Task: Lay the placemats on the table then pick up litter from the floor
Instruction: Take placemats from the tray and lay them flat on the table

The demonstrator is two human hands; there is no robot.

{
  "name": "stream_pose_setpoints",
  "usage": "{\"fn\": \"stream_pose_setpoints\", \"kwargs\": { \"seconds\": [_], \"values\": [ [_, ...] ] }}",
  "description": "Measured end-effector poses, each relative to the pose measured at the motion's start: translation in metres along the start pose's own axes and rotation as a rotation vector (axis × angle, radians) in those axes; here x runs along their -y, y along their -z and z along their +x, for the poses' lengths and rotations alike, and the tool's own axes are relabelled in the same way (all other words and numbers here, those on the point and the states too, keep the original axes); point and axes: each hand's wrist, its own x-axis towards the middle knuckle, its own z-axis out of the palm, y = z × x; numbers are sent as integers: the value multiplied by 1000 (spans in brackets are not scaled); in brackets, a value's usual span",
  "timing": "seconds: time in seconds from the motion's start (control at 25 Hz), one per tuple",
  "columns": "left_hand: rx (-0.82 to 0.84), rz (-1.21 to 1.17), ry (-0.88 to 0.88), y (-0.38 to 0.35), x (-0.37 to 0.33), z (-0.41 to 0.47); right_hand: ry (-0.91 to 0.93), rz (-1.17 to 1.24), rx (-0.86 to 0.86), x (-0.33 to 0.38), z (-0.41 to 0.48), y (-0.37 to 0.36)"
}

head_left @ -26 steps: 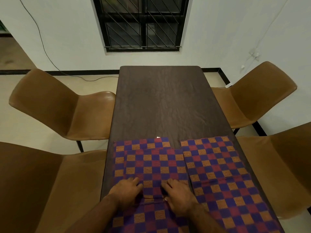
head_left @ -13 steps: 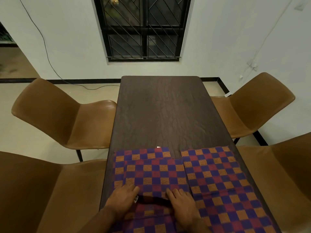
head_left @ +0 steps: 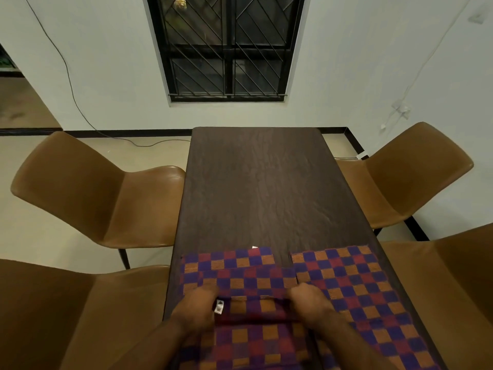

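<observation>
Both hands, left point(head_left: 196, 309) and right point(head_left: 309, 303), pinch the top mat's point(head_left: 250, 283) near edge, lower middle. Soft, floppy cloth, I reckon; grab the corners.

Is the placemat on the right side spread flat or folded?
Spread flat: the right placemat lies as a single layer on the table, with no fold visible.
</observation>
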Motion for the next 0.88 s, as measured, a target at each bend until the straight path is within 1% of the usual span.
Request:
{"fn": "stream_pose_setpoints", "kwargs": {
  "seconds": [0.08, 0.12, 0.2, 0.24, 0.32, 0.4, 0.52, 0.6, 0.64, 0.68, 0.72, 0.76, 0.88],
  "values": [
    [19, 110, 38, 28, 2, 24, -22, -43, -27, -6, 27, 32],
    [8, 186, 51, 51, 1, 43, -37, -68, -68, -7, 42, 55],
    [-59, 276, 99, 111, -7, 84, -69, -115, -202, -4, 65, 114],
    [-129, 308, 112, 148, -13, 105, -85, -135, -295, 0, 73, 149],
    [-309, 349, 137, 228, -30, 137, -121, -167, -497, 3, 87, 227],
    [-558, 309, 126, 310, -48, 150, -131, -137, -716, -1, 96, 309],
    [-987, 238, -15, 426, -87, 139, -96, 19, -1100, -6, 85, 426],
    [-1218, 240, -86, 479, -108, 125, -97, 59, -1353, -6, 72, 475],
    [-1305, 241, -104, 494, -113, 120, -84, 87, -1447, -5, 68, 486],
    [-1360, 238, -119, 500, -114, 119, -59, 118, -1503, -2, 66, 489],
    [-1379, 240, -139, 495, -110, 120, -30, 137, -1522, 0, 67, 483],
    [-1365, 243, -163, 482, -106, 122, -9, 151, -1501, 2, 71, 469],
    [-1226, 254, -223, 411, -74, 143, 27, 194, -1335, -2, 109, 401]
  ]
}}
